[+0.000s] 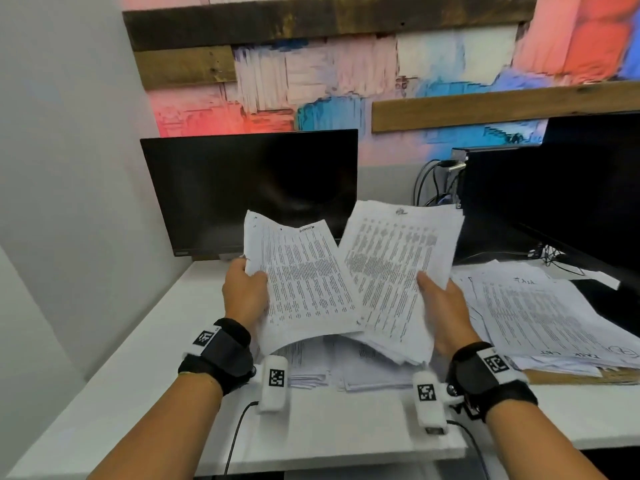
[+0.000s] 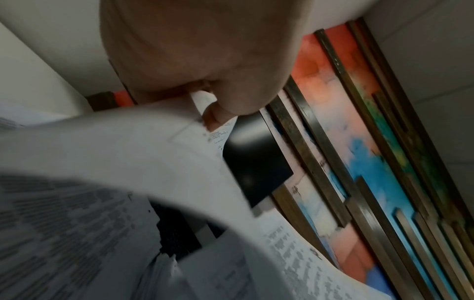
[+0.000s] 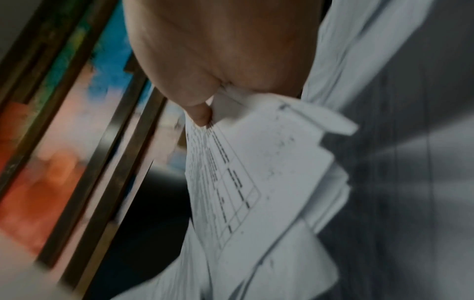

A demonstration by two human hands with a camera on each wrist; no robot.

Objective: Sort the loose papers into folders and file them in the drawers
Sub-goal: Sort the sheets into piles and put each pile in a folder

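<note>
Gripping paper sheaves [image 1: 346, 278] (thumbs on top).

I log: white papers [image 1: 304, 282] with dense black print; white desk [image 1: 332, 427]; two black monitors [image 1: 249, 188]; black wrist straps [image 1: 221, 355] bearing black-and-white square markers; far wall panel [image 1: 346, 74] pink, red, blue, white, brown planks.

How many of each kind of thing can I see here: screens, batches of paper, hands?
Screens: 2, the left screen and the right screen.
Paper batches held up: 2, one in the left hand, one in the right hand.
Paper piles on the desk: 2, the middle pile and the right pile.
Hands: 2.
Total: 8.
</note>
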